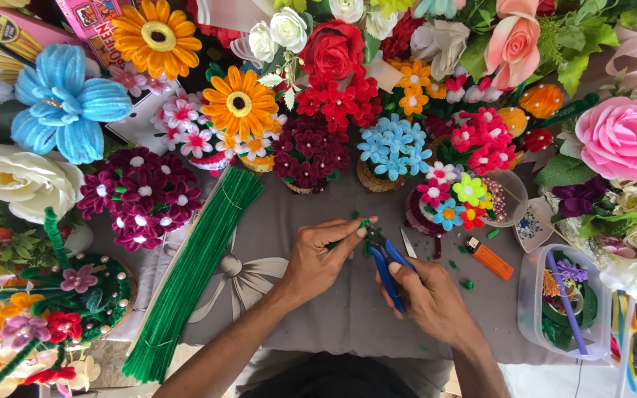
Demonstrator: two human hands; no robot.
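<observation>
Green pipe-cleaner piece (359, 221) was pinched by the left hand (320, 259) at centre frame; one blue-handled cutter (386, 259) was gripped by the right hand (427, 296). One green pipe-cleaner bundle (189, 276) and one orange lighter (489, 257) were laid on the grey cloth (333, 309).

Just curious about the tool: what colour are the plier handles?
Blue, on the pliers in the right hand; head view.

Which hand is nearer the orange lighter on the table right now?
Right. The right hand, gripping blue-handled pliers, sits just left of the orange lighter; the left hand is farther left.
</observation>
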